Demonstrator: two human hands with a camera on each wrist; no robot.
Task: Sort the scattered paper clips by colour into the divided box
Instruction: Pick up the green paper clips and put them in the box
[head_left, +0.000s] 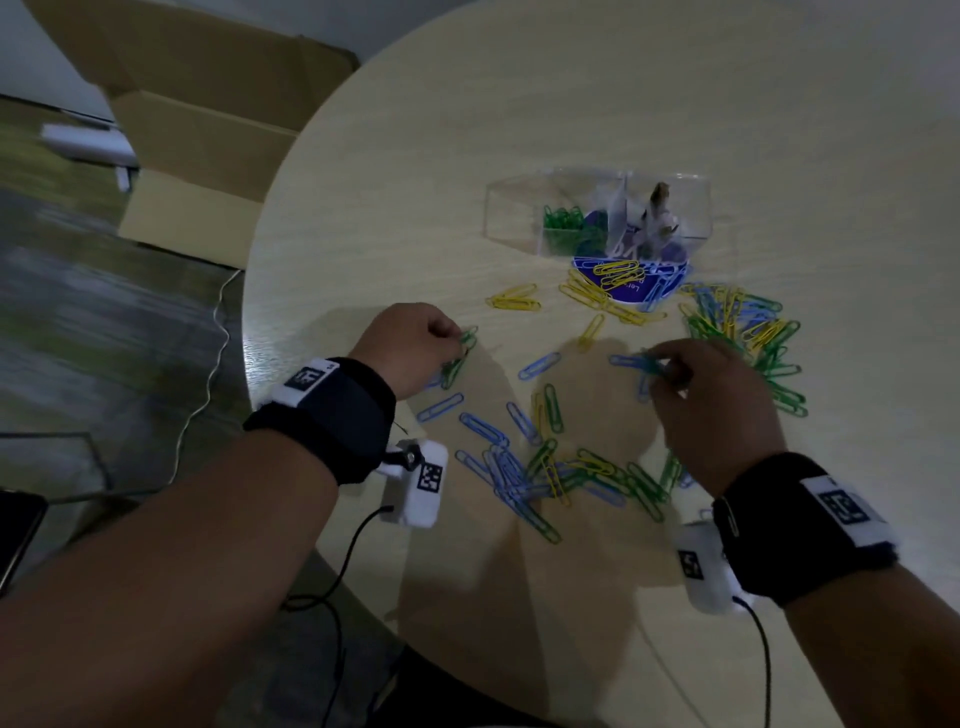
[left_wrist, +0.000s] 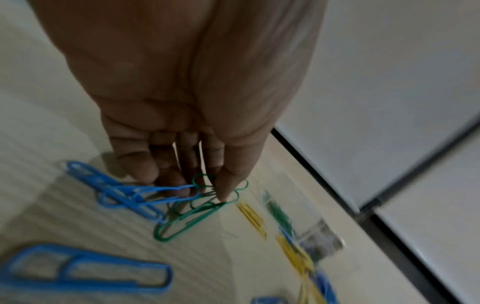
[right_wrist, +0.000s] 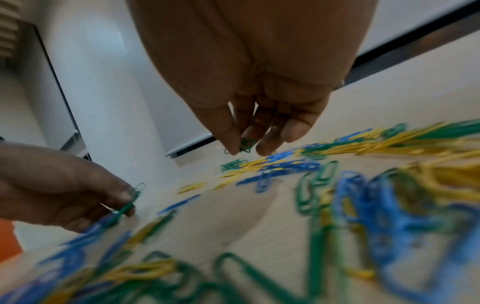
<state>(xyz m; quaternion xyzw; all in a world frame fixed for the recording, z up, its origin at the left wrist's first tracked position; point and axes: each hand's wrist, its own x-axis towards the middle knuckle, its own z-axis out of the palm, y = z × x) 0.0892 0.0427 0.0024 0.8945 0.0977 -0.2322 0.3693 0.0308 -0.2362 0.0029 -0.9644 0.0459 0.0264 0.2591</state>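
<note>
Blue, green and yellow paper clips (head_left: 550, 467) lie scattered over the round pale table (head_left: 571, 104). The clear divided box (head_left: 597, 213) stands at the back, with green clips (head_left: 563, 218) in its left compartment. My left hand (head_left: 415, 348) pinches several green clips (left_wrist: 205, 203) at the table's left side, and a blue clip hangs tangled with them. My right hand (head_left: 711, 400) pinches a small bunch of green clips (right_wrist: 245, 145) just above the table, right of centre.
A round purple-and-white lid or label (head_left: 631, 280) lies in front of the box under yellow clips. A dense mixed pile (head_left: 748, 332) sits at the right. A cardboard box (head_left: 208, 130) stands on the floor beyond the table's left edge. Cables trail from both wrist cameras.
</note>
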